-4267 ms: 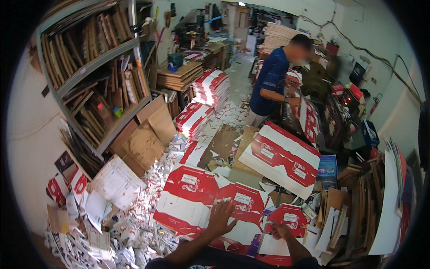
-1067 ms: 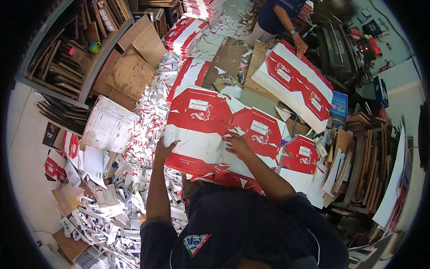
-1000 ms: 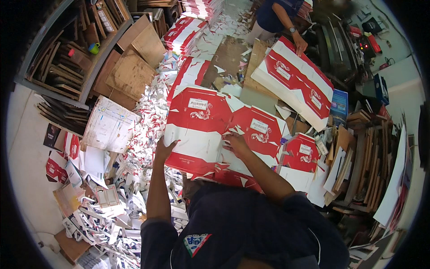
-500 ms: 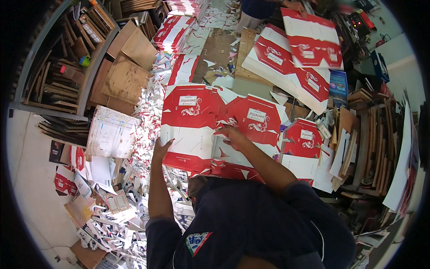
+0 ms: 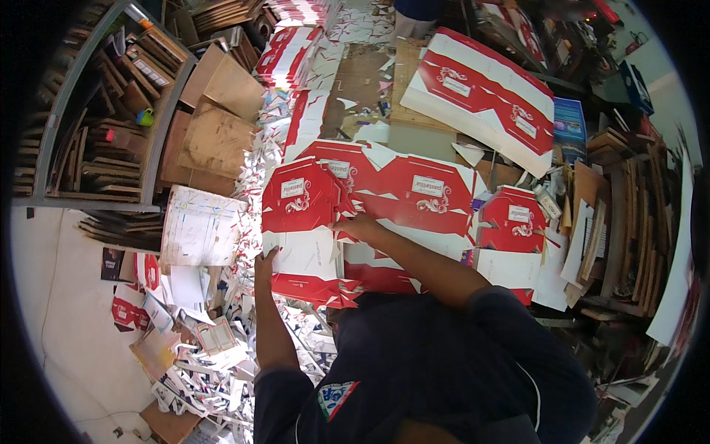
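A red-and-white stack of printed cardboard box blanks (image 5: 299, 255) is between my hands, with notched and pointed edges. My left hand (image 5: 267, 260) grips its left edge, thumb on top. On its right edge my right hand (image 5: 356, 228) is closed, the fingers partly hidden by the cardboard. Beneath and to the right lie wider printed sheets (image 5: 414, 166) with the same red and white pattern, and white scraps between their cut outlines. Another red-and-white blank (image 5: 510, 222) rests just right of them.
A tall stack of uncut printed sheets (image 5: 484, 92) lies at the far right, beside a person (image 5: 416, 11) at the top. Paper offcuts (image 5: 214, 392) cover the floor on the left. Wooden boards fill a metal rack (image 5: 164, 140). More boards (image 5: 629, 237) stand on the right.
The blanks in my hands have shifted left off the sheets below, showing more of them. The loose sheet over the far-right stack has gone from there. My right hand has moved left.
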The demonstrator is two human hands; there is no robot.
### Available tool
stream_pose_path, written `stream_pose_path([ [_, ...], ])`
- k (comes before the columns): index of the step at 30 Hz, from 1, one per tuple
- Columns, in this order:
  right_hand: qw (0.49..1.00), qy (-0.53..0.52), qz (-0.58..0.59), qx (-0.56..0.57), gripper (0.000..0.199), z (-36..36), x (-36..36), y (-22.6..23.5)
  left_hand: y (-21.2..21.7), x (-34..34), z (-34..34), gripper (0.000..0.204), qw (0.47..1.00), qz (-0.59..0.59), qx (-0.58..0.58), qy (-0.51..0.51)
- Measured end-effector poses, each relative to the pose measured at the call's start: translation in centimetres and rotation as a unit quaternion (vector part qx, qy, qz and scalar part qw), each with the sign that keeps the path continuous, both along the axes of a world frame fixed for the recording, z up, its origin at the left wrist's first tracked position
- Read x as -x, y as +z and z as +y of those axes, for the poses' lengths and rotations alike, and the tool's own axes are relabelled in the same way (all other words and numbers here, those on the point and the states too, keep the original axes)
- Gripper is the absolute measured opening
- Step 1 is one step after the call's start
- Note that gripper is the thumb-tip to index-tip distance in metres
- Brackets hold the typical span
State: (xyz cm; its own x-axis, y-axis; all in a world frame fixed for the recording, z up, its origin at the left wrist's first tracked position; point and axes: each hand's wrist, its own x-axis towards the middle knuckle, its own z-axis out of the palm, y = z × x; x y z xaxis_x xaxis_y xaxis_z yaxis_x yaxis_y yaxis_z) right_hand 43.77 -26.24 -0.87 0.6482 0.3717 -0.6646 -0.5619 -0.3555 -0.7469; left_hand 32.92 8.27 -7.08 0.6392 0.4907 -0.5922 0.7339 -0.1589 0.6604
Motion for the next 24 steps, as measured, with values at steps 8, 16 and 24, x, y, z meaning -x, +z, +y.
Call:
stream_pose_path([
  [8,0.998,0.009,-0.062,-0.008,0.074,-3.3,1.2,5.8,11.2,4.0,-1.2,0.054,0.979,-0.124,0.154,0.044],
  [16,0.979,-0.033,-0.151,0.133,0.070,-14.0,0.1,21.3,20.1,-1.9,-12.0,0.050,0.908,-0.400,0.124,0.012],
  [24,0.931,-0.080,-0.355,-0.008,0.025,-19.2,1.4,14.7,13.4,-2.2,-13.9,0.040,0.901,-0.386,0.023,-0.198],
])
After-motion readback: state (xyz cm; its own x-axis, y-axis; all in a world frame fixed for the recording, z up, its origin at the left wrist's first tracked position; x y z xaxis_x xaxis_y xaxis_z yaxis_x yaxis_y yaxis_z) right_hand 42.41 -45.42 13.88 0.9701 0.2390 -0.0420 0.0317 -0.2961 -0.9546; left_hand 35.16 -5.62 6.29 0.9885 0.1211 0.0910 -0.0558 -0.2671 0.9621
